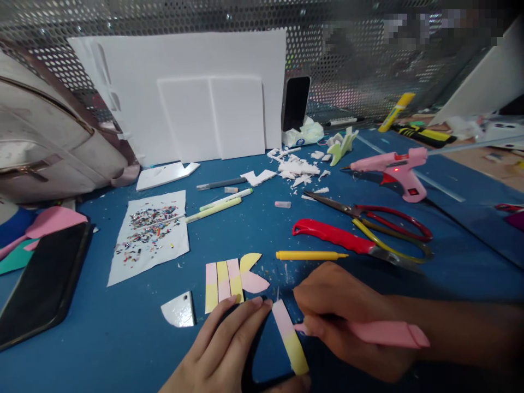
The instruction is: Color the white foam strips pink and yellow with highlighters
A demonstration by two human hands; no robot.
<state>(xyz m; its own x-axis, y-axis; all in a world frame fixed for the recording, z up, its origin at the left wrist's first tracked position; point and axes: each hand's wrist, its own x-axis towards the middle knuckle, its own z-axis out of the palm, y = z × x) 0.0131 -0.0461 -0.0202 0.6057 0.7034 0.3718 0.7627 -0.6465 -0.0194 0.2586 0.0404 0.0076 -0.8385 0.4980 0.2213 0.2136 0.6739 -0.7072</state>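
Observation:
My left hand holds a small strip by its ends, index fingertip at the top and thumb at the bottom. The strip is pink above and yellow below. In my right hand is a pink marker, its tip against the strip's right edge. Just beyond my left fingertips lie three similar striped strips side by side, with a pink-and-yellow cut piece beside them. A yellow marker lies beyond my right hand. To the left rests a white quarter-round piece with a small hole.
A red-handled knife, scissors and a pink glue gun lie to the right. Paper with coloured bits, markers and a dark phone are left. White boards stand behind foam scraps.

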